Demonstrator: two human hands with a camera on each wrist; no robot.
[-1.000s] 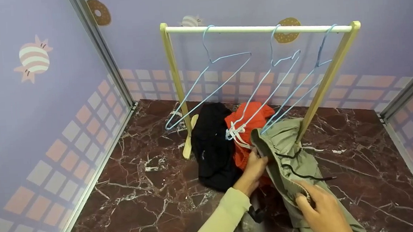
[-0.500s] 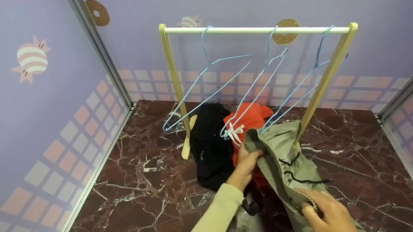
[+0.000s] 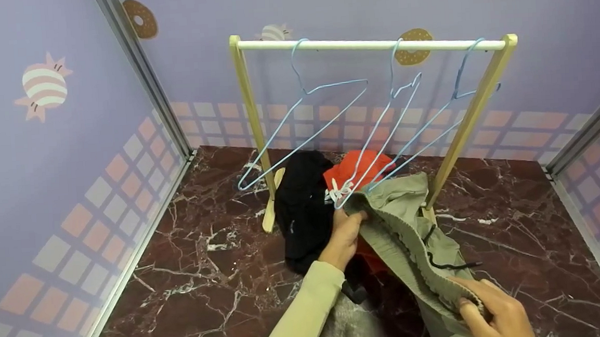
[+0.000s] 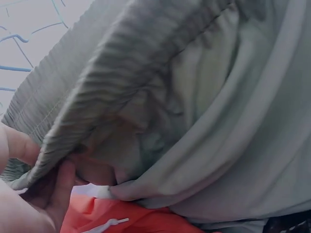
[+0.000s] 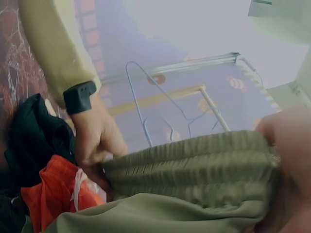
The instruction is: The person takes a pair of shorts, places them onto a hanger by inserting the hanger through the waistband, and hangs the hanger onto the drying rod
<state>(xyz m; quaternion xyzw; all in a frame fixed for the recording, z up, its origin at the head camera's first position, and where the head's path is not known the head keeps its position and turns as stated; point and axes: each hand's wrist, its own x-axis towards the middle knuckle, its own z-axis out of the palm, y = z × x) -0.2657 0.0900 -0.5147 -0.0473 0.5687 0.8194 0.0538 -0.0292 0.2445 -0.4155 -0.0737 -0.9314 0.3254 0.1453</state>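
1. One left wall [image 3: 98, 108], lilac with candy and tile prints, meets a dark marbled floor [image 3: 197, 279].
2. Rack: we note the wooden left post [image 3: 251, 109], standing on the floor and carrying one end of a white rail [image 3: 334, 43].
3. Left hanger [image 3: 277, 132], blue, hooked on the rail; its lower corner crosses in front of the left post.
4. Black garment [image 3: 304, 210] heaped on the floor beside the left post's foot.
5. Left hand [image 3: 344, 233], pale sleeve [image 3: 303, 309], black wristband [image 5: 80, 97]: we see thumb and fingers pinching the far end of a gathered waistband.
6. Red garment [image 3: 349, 168] with white cord [image 3: 335, 190], next to the black one. Middle hanger [image 3: 382, 139] hangs across it, lower corner just above the left hand; we cannot tell whether they touch.
7. Green garment [image 3: 413, 234], waistband stretched between both hands, black drawstring [image 3: 444, 267] loose on its outer side. Right hanger [image 3: 411, 142] reaches down to its upper edge in our head view; contact unclear.
8. Right post [image 3: 468, 127] leans into view behind the green garment, which partly covers its foot.
9. Right hand [image 3: 501, 310] pinches the waistband's near end, thumb inside the opening.
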